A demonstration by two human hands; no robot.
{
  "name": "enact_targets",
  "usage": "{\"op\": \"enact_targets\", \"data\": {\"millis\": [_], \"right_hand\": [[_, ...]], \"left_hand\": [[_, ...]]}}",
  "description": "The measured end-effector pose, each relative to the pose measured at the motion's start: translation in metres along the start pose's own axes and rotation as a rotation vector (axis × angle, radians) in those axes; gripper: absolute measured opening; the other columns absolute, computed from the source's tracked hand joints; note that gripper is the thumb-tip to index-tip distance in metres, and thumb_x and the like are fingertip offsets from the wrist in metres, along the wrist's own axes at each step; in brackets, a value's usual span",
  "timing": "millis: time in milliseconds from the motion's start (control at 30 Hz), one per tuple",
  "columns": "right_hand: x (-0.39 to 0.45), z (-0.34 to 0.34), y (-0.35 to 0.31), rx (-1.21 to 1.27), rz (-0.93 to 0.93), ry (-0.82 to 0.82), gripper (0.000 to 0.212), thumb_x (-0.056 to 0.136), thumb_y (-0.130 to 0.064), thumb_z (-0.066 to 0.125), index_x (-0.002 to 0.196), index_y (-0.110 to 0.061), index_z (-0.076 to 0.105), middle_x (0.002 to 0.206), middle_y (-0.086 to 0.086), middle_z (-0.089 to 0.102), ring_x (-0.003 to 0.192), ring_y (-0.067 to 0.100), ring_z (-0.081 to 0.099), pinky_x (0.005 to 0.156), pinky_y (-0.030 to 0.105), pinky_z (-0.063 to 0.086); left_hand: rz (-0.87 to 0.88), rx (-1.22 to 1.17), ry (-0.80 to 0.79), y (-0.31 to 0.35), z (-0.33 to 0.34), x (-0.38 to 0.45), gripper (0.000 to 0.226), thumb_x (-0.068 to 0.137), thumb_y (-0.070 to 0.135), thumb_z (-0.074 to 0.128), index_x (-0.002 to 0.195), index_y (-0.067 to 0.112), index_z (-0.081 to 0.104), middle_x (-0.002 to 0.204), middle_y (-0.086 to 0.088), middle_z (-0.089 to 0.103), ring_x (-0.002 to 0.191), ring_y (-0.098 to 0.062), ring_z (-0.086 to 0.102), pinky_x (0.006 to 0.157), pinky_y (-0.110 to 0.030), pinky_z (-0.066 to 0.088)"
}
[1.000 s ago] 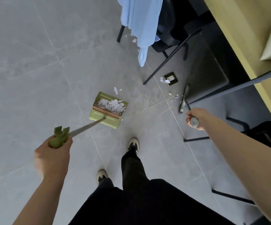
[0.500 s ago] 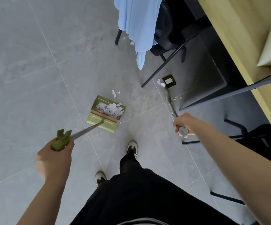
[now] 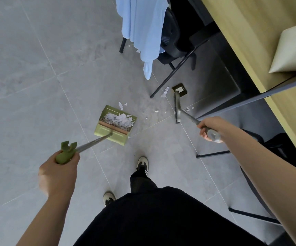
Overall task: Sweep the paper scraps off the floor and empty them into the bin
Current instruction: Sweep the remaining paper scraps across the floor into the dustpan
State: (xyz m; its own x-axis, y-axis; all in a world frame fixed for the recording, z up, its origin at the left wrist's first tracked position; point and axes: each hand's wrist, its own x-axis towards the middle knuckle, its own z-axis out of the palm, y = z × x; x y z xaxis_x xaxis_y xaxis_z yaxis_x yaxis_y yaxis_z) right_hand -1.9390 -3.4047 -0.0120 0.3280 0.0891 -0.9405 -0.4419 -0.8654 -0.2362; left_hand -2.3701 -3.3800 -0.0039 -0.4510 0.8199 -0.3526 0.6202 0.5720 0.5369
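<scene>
Left hand (image 3: 59, 170): curled round the green grip of the dustpan handle (image 3: 90, 143).
Dustpan (image 3: 115, 125): green, resting on the grey tiled floor (image 3: 28, 86), holding a heap of white paper scraps (image 3: 119, 118).
Right hand (image 3: 208, 128): gripping the grey broom handle (image 3: 190, 118).
Broom head (image 3: 177, 108): down on the floor, beside a dark floor socket (image 3: 179, 90).
Loose scraps (image 3: 165, 92): scattered between dustpan and broom, some under the chair (image 3: 172, 38).
Blue cloth (image 3: 142, 27): draped over the chair.
Table (image 3: 250, 32): wooden, at right.
Shoes (image 3: 142, 163): pale, below the dustpan.
</scene>
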Motion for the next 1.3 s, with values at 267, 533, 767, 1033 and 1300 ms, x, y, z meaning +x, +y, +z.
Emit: {"op": "enact_targets", "data": {"millis": [267,533,767,1033,1300], "right_hand": [[0.060,-0.024,-0.030,-0.196,-0.071,0.134,0.012,0.089,0.004,0.050,0.090,-0.007,0.048,0.076,0.013,0.044,0.052,0.012,0.046,0.044,0.021,0.046],[0.096,-0.033,-0.042,-0.263,-0.040,0.181,0.012,0.085,0.005,0.052,0.089,-0.006,0.051,0.081,0.015,0.045,0.054,0.015,0.046,0.050,0.024,0.043],[0.085,-0.005,-0.060,-0.230,-0.087,0.093,0.013,0.086,0.012,0.048,0.082,0.000,0.049,0.077,0.015,0.046,0.037,0.014,0.044,0.042,0.021,0.045],[0.067,0.025,-0.042,-0.413,-0.139,0.049,0.018,0.086,0.015,0.046,0.097,0.000,0.047,0.088,0.018,0.044,0.047,0.017,0.042,0.040,0.020,0.043],[0.054,0.047,-0.012,-0.621,-0.129,0.034,0.015,0.084,0.012,0.049,0.079,-0.001,0.041,0.064,0.016,0.048,0.049,0.023,0.048,0.049,0.029,0.043]], "left_hand": [[-0.024,-0.025,0.018,0.015,0.019,0.000,0.020,0.080,0.034,0.075,0.090,0.017,0.070,0.058,0.001,0.045,0.053,-0.021,0.041,0.057,-0.026,0.035],[-0.059,-0.078,0.034,0.019,0.033,0.002,0.023,0.076,0.037,0.077,0.094,0.024,0.071,0.061,-0.001,0.049,0.055,-0.023,0.043,0.060,-0.030,0.040],[-0.087,-0.058,0.031,0.020,0.036,0.002,0.025,0.077,0.037,0.076,0.094,0.021,0.071,0.059,0.001,0.045,0.053,-0.021,0.041,0.059,-0.026,0.038],[-0.093,-0.101,0.027,0.012,0.024,0.006,0.022,0.076,0.038,0.076,0.093,0.025,0.071,0.061,0.000,0.049,0.055,-0.023,0.044,0.060,-0.027,0.040],[-0.060,-0.056,0.010,-0.002,0.006,0.028,0.017,0.078,0.035,0.075,0.091,0.026,0.071,0.060,0.001,0.049,0.054,-0.023,0.045,0.059,-0.027,0.039]]}}
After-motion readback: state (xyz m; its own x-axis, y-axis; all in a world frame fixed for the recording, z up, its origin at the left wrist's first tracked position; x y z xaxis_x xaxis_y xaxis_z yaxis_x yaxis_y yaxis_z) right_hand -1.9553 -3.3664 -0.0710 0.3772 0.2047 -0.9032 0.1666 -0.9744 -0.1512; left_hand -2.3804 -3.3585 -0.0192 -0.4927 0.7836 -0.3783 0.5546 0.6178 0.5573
